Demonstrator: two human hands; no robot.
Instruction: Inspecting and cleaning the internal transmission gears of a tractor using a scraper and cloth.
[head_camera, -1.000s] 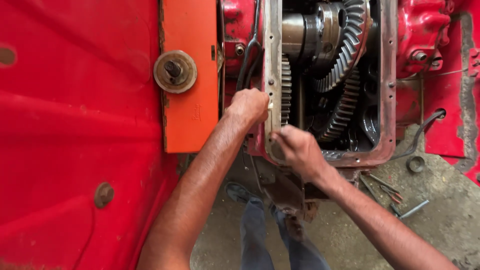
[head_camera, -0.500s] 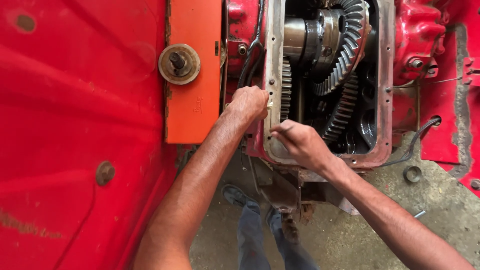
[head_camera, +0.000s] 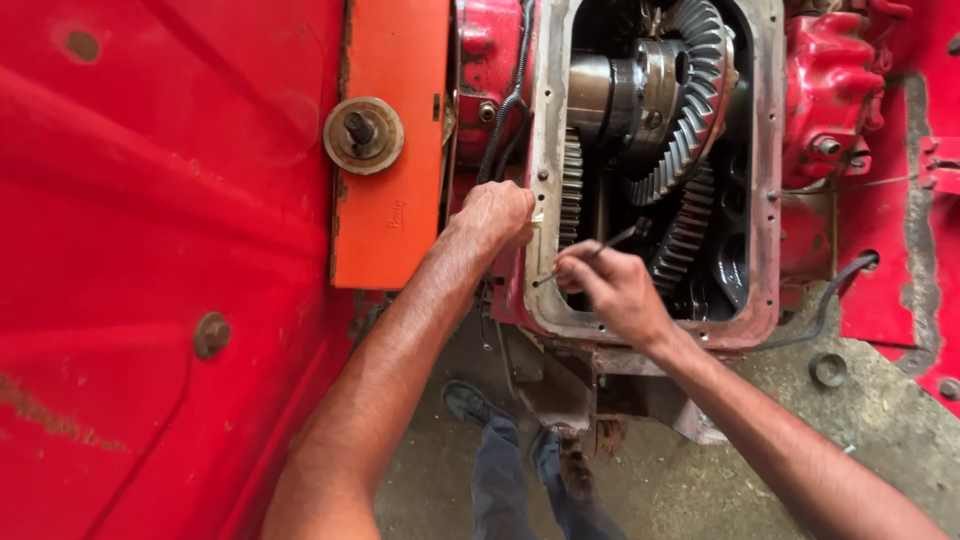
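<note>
An open gear housing (head_camera: 762, 200) on a red machine shows large toothed gears (head_camera: 690, 120) inside a grey flat rim. My left hand (head_camera: 497, 212) rests closed against the rim's left edge and pinches a small pale piece there. My right hand (head_camera: 612, 288) grips a thin dark rod-like tool (head_camera: 600, 252), whose tip touches the lower left part of the rim. Both forearms reach up from below.
An orange panel (head_camera: 390, 150) with a round metal knob (head_camera: 363, 134) sits left of the housing. Black hoses (head_camera: 510, 110) run beside it. My shoes and trouser legs (head_camera: 510, 450) stand on concrete floor below. A metal ring (head_camera: 828, 370) lies at right.
The view shifted slightly and came closer. My right hand moved a little up along the lower left rim with the thin tool. My left hand stayed at the rim's left edge.
</note>
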